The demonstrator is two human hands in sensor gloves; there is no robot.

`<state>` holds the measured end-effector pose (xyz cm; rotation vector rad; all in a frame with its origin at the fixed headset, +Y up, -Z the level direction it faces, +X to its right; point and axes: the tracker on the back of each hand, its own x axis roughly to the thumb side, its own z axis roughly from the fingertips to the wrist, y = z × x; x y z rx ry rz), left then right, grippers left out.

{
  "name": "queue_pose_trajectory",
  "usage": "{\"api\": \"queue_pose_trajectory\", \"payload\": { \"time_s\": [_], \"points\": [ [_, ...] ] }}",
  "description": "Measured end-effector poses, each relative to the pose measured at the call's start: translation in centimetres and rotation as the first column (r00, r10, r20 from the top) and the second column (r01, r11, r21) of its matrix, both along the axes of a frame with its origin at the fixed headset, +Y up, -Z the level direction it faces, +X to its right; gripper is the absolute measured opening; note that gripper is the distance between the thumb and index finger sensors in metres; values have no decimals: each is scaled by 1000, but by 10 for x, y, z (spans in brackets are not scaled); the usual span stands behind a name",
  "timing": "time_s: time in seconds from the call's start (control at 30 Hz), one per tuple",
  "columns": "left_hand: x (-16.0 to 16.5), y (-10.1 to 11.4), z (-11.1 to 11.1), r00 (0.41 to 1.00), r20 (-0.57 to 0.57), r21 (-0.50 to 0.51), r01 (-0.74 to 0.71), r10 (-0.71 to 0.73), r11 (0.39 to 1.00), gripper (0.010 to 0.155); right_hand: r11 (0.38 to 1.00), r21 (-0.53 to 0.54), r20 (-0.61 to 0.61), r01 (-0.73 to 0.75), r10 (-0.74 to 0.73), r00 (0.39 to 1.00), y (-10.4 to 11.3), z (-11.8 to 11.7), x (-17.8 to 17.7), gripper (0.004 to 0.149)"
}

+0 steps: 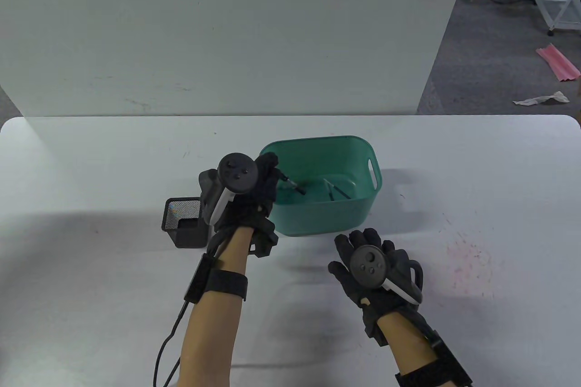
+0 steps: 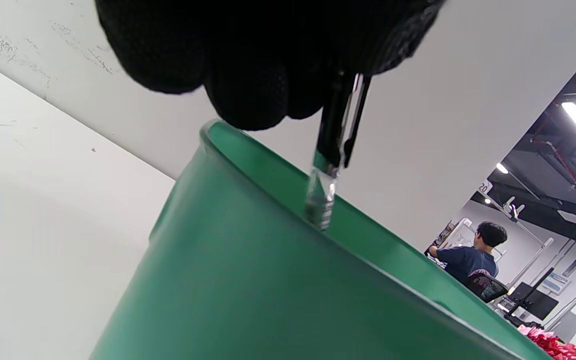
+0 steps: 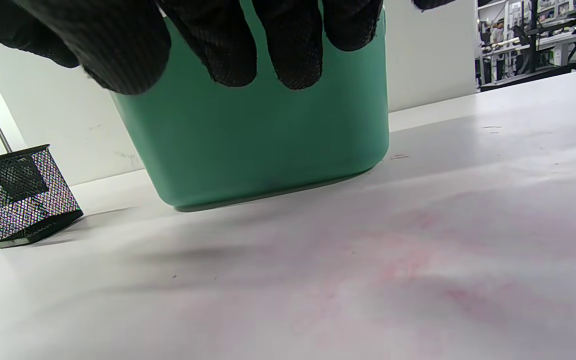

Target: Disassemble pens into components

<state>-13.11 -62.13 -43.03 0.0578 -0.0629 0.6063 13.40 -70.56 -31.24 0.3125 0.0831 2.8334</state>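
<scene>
Right hand [image 1: 370,269], nearest, rests over the white table [image 1: 476,223] with fingers spread, holding nothing. Beyond it, left hand [image 1: 247,187] pinches a clear-barrelled pen part [image 2: 335,145] over the green bin's [image 1: 358,214] rim. Black mesh holder [image 1: 184,221] stands just left.

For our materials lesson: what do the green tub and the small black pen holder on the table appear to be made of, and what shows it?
Green tub: probably moulded plastic with a smooth, slightly glossy finish; rounded corners and a cut-out handle.
Black pen holder: apparently metal wire mesh in black; its fine see-through grid glints in the right wrist view.
</scene>
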Motion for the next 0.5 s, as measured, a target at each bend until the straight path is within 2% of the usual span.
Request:
{"api": "queue_pose_trajectory", "payload": {
  "time_s": [0.13, 0.27, 0.33, 0.5],
  "points": [
    [-1, -1, 2, 1000, 23, 15, 5, -6, 1000, 49, 1000, -6, 6, -1, 1, 1000, 0, 0, 1, 63],
    [-6, 0, 15, 996, 40, 122, 71, -76, 990, 49, 1000, -3, 7, 0, 0, 1000, 0, 0, 2, 63],
    [-10, 1, 27, 989, 68, 166, 120, -132, 979, 50, 1000, 0, 8, 0, 0, 1000, 0, -1, 2, 63],
    [-28, -3, 61, 975, 102, 160, 180, -198, 970, 50, 1000, -3, 15, 7, -7, 1000, 0, -2, 2, 63]
  ]
}}
